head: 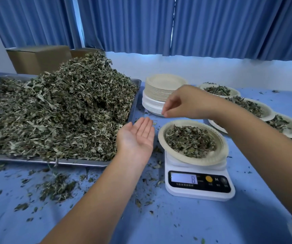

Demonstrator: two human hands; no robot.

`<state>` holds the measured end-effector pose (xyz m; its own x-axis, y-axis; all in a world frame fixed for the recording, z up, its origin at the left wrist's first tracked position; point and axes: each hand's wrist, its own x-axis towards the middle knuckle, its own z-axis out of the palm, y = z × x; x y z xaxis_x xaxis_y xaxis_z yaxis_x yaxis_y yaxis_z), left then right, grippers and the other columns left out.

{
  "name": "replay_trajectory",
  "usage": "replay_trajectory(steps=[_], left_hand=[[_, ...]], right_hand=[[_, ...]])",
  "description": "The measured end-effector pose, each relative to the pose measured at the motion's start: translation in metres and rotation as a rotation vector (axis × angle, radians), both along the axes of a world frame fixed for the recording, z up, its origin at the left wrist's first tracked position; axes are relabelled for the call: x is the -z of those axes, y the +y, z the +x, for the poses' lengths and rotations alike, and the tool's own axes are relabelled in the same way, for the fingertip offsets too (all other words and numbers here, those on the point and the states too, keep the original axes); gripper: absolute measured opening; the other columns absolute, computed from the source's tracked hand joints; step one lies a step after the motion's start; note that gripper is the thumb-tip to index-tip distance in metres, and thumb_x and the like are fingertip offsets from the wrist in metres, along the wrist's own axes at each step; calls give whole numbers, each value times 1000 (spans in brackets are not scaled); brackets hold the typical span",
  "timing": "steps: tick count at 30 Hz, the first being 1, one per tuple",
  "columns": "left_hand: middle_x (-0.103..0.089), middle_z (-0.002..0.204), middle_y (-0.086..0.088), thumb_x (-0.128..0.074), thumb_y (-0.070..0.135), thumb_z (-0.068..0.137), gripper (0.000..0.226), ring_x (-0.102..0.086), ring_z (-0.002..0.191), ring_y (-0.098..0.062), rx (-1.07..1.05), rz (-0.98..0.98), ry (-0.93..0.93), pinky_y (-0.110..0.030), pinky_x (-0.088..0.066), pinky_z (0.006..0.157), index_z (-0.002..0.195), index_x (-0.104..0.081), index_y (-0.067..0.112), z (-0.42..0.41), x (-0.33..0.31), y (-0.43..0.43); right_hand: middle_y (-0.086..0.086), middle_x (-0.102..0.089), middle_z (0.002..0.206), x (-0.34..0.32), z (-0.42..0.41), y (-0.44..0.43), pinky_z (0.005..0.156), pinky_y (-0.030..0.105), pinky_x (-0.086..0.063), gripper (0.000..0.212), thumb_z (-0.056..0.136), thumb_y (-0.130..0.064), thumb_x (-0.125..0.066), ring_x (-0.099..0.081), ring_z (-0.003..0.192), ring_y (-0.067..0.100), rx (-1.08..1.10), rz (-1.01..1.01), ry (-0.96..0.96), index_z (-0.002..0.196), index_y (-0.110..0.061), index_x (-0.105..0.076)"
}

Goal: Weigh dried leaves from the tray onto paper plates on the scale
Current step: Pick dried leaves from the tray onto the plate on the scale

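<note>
The leaves [62,110] are piled high on the tray [88,163] at the left of the bench [159,222]. A shallow portion already lies in the plate [161,138] on the scale [199,184], whose display shows 8. They look dry, very light and brittle, so they are likely to crumble and scatter, as the crumbs strewn across the bench suggest. Loose fingertip pinches, dropped from just above the plate, would probably suit fine top-ups better than handfuls. The plate looks thin and bendy and overhangs the scale, so it is best lifted by opposite rims. The left hand [138,138] lies spread, palm up and bare, between tray and plate. The right hand [182,103] hangs over the plate's far edge with its fingertips bunched downward. I cannot tell whether they pinch a scrap. A stack [161,88] of spare plates stands behind.
</note>
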<state>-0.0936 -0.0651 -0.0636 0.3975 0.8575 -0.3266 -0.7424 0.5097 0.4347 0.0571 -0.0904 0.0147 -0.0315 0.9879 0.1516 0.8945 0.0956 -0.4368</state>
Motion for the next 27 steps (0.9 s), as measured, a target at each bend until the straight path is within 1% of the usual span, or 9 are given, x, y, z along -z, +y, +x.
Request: replay_trajectory(steps=[2,4,8,10,13,18,20,24,27], left_hand=[[-57,126,-19,-29,26,103,44,-51,124,-30,0,5,5,-38,-40,104,123,-52,-6,1,0,0],[-57,127,-20,-29,26,103,44,-52,124,-30,0,16,13,-38,-40,105,123,-52,-6,1,1,0],[-57,128,-19,-29,26,103,44,-52,123,-29,-11,35,28,-38,-40,106,125,-51,-5,1,3,0],[-57,128,-19,-28,26,103,45,-52,124,-29,-9,47,37,-38,-40,105,127,-50,-5,2,4,0],[-57,128,-19,-29,28,103,46,-52,123,-29,0,49,49,-37,-41,104,128,-50,-5,3,5,-1],[-58,124,-19,-29,28,103,46,-53,122,-29,10,51,53,-37,-43,99,125,-51,-6,4,6,0],[-59,122,-19,-30,28,102,46,-53,122,-29,17,57,50,-38,-43,98,124,-51,-6,3,7,0],[-59,122,-19,-31,29,102,44,-54,121,-29,19,59,47,-38,-44,97,119,-53,-5,3,8,1],[-59,122,-19,-32,29,102,45,-54,121,-29,17,59,44,-38,-43,98,118,-54,-6,3,8,1]], right_hand=[[-15,-70,73,0,13,-14,56,2,-40,5,79,-22,-76,-56,60,-14,-7,-33,-27,80,-26,-74],[-16,-70,82,2,17,-25,59,3,-40,12,77,-31,-79,-57,67,-14,-37,-103,-56,87,-30,-74],[-22,-63,101,11,15,-37,78,16,-46,33,73,-39,-80,-58,93,-6,-69,-219,-131,103,-41,-67],[-23,-60,106,17,13,-37,83,21,-46,36,73,-39,-80,-56,98,-3,-80,-230,-157,106,-42,-65],[-22,-58,103,24,11,-34,80,21,-45,34,73,-38,-80,-54,95,-2,-66,-180,-177,104,-40,-65],[-21,-56,82,31,14,-31,58,3,-37,23,77,-31,-78,-51,72,-12,-72,-101,-183,98,-31,-68],[-21,-55,75,31,16,-31,57,0,-35,18,79,-26,-77,-50,67,-17,-78,-80,-160,95,-26,-70],[-19,-60,79,24,18,-33,61,6,-39,16,79,-27,-77,-54,71,-6,-74,-22,-136,93,-26,-70],[-19,-64,77,16,20,-36,63,7,-40,13,79,-29,-78,-56,72,-4,-68,45,-86,90,-27,-71]])
